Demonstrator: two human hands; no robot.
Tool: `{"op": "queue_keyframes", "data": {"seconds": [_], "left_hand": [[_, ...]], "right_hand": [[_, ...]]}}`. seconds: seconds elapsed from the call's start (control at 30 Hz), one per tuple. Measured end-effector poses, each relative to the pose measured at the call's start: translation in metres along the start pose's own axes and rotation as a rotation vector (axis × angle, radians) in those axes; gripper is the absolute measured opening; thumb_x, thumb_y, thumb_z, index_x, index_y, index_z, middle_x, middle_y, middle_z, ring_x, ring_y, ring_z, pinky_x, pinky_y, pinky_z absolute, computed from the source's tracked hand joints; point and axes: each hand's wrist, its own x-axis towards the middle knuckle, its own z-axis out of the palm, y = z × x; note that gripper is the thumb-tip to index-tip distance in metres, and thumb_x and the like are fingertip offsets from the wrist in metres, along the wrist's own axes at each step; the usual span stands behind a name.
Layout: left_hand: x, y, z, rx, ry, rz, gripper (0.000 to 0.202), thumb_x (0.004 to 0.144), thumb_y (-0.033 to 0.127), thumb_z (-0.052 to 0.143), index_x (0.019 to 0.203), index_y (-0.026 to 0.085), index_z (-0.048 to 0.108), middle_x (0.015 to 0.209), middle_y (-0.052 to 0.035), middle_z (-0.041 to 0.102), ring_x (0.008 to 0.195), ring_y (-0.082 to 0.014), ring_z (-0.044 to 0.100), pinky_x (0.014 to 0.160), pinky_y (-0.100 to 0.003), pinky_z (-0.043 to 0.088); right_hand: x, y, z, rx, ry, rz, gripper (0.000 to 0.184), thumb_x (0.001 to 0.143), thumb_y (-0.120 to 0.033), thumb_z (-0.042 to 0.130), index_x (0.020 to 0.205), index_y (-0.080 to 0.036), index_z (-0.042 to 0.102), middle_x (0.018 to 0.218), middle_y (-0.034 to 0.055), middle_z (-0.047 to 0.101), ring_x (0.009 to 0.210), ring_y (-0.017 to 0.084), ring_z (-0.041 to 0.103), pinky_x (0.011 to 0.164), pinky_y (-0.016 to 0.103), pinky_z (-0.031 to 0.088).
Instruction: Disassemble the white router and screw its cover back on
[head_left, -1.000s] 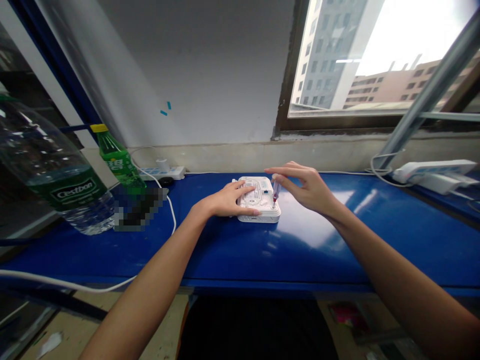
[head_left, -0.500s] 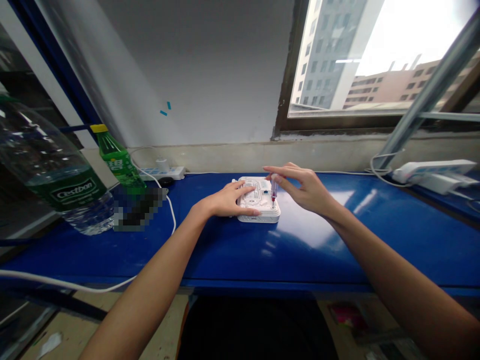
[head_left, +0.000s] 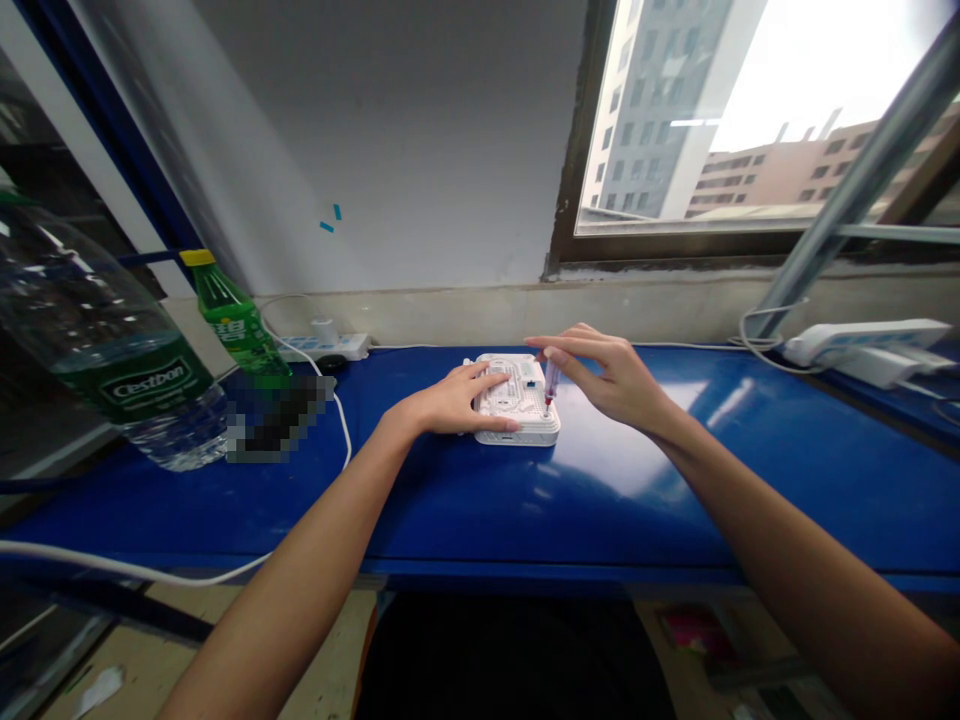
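A white plastic device housing with a patterned, perforated face up lies flat on the blue table. My left hand rests across its left side, fingers spread over the top and thumb along the near edge. Between the thumb and fingers of my right hand is a small screwdriver with a clear handle and a red collar. It leans slightly, and its lower end meets the housing near the front right corner. Whether a screw sits under the tip is too small to tell.
On the left stand a large water bottle and a green drink bottle, beside a pixelated dark object. A white cable crosses the blue table. Power strips lie at the back and at right.
The screwdriver's handle has tilted a little to the right and its red collar sits slightly lower. My right fingers have shifted slightly. My left hand and the housing stay in place.
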Motion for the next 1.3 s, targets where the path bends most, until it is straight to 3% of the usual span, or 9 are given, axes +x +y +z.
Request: {"op": "queue_keyframes", "data": {"seconds": [0.1, 0.27, 0.43, 0.7, 0.87, 1.03, 1.13, 1.23, 1.3], "left_hand": [[0.0002, 0.0006, -0.0001, 0.001, 0.004, 0.008, 0.109, 0.072, 0.093, 0.053, 0.160, 0.034, 0.029, 0.171, -0.0082, 0.011, 0.157, -0.0334, 0.010, 0.127, -0.051, 0.012], [0.0008, -0.0004, 0.0007, 0.006, 0.000, 0.007, 0.107, 0.073, 0.093, 0.053, 0.160, 0.036, 0.028, 0.171, -0.0074, 0.010, 0.157, -0.0349, 0.009, 0.127, -0.053, 0.011], [0.0006, -0.0018, 0.0011, 0.003, -0.003, 0.001, 0.106, 0.072, 0.093, 0.053, 0.160, 0.038, 0.027, 0.171, -0.0059, 0.009, 0.158, -0.0350, 0.008, 0.126, -0.055, 0.012], [0.0001, 0.0021, -0.0003, 0.007, 0.000, 0.004, 0.110, 0.071, 0.094, 0.052, 0.160, 0.034, 0.029, 0.171, -0.0096, 0.012, 0.157, -0.0329, 0.010, 0.127, -0.051, 0.012], [-0.0002, 0.0014, -0.0008, 0.010, -0.004, 0.012, 0.110, 0.071, 0.095, 0.051, 0.161, 0.034, 0.028, 0.171, -0.0094, 0.011, 0.157, -0.0337, 0.011, 0.127, -0.051, 0.013], [-0.0008, 0.0008, -0.0008, -0.002, -0.003, 0.004, 0.108, 0.072, 0.093, 0.052, 0.160, 0.036, 0.028, 0.171, -0.0070, 0.010, 0.157, -0.0334, 0.010, 0.127, -0.052, 0.013], [-0.0006, 0.0017, -0.0008, 0.006, -0.007, 0.003, 0.107, 0.073, 0.093, 0.052, 0.160, 0.035, 0.029, 0.171, -0.0061, 0.011, 0.157, -0.0334, 0.010, 0.127, -0.051, 0.013], [-0.0003, 0.0026, -0.0007, 0.022, -0.002, 0.012, 0.107, 0.074, 0.092, 0.052, 0.160, 0.033, 0.030, 0.171, -0.0058, 0.011, 0.157, -0.0337, 0.010, 0.127, -0.050, 0.013], [-0.0003, 0.0028, -0.0006, 0.022, 0.001, 0.014, 0.106, 0.074, 0.091, 0.052, 0.160, 0.033, 0.030, 0.171, -0.0056, 0.011, 0.157, -0.0344, 0.010, 0.127, -0.050, 0.012]], "right_hand": [[0.0004, -0.0021, 0.0027, 0.083, -0.065, 0.033, 0.037, 0.104, -0.026, 0.051, 0.139, -0.023, 0.064, 0.111, 0.0068, 0.075, 0.095, 0.020, 0.065, 0.087, 0.037, 0.050], [0.0030, -0.0035, 0.0044, 0.048, -0.004, 0.048, 0.021, 0.096, -0.027, 0.068, 0.113, -0.022, 0.078, 0.093, 0.0051, 0.074, 0.082, 0.018, 0.066, 0.076, 0.034, 0.049], [0.0013, -0.0012, 0.0014, -0.025, 0.045, 0.008, 0.018, 0.089, -0.035, 0.077, 0.101, -0.023, 0.081, 0.077, 0.0025, 0.066, 0.072, 0.017, 0.060, 0.068, 0.033, 0.047], [-0.0012, -0.0015, 0.0004, 0.119, -0.119, 0.081, 0.041, 0.105, -0.030, 0.050, 0.145, -0.023, 0.058, 0.116, 0.0072, 0.074, 0.101, 0.021, 0.067, 0.091, 0.038, 0.051], [0.0013, -0.0048, 0.0004, 0.068, -0.053, 0.119, 0.027, 0.095, -0.030, 0.069, 0.118, -0.020, 0.076, 0.105, 0.0065, 0.077, 0.090, 0.020, 0.071, 0.082, 0.035, 0.053], [0.0025, -0.0049, -0.0003, -0.044, 0.015, 0.040, 0.017, 0.088, -0.032, 0.077, 0.102, -0.022, 0.079, 0.089, 0.0041, 0.074, 0.075, 0.018, 0.065, 0.074, 0.034, 0.050], [0.0009, -0.0027, 0.0013, -0.051, 0.004, 0.025, 0.026, 0.097, -0.034, 0.066, 0.119, -0.023, 0.076, 0.094, 0.0059, 0.074, 0.083, 0.020, 0.065, 0.079, 0.036, 0.050], [-0.0003, -0.0013, 0.0036, 0.049, -0.077, 0.035, 0.040, 0.104, -0.030, 0.052, 0.143, -0.024, 0.060, 0.114, 0.0080, 0.074, 0.100, 0.021, 0.066, 0.090, 0.039, 0.051], [-0.0004, -0.0018, 0.0047, 0.115, -0.106, 0.078, 0.043, 0.103, -0.029, 0.052, 0.145, -0.022, 0.058, 0.117, 0.0085, 0.074, 0.100, 0.021, 0.068, 0.090, 0.038, 0.052]]}}
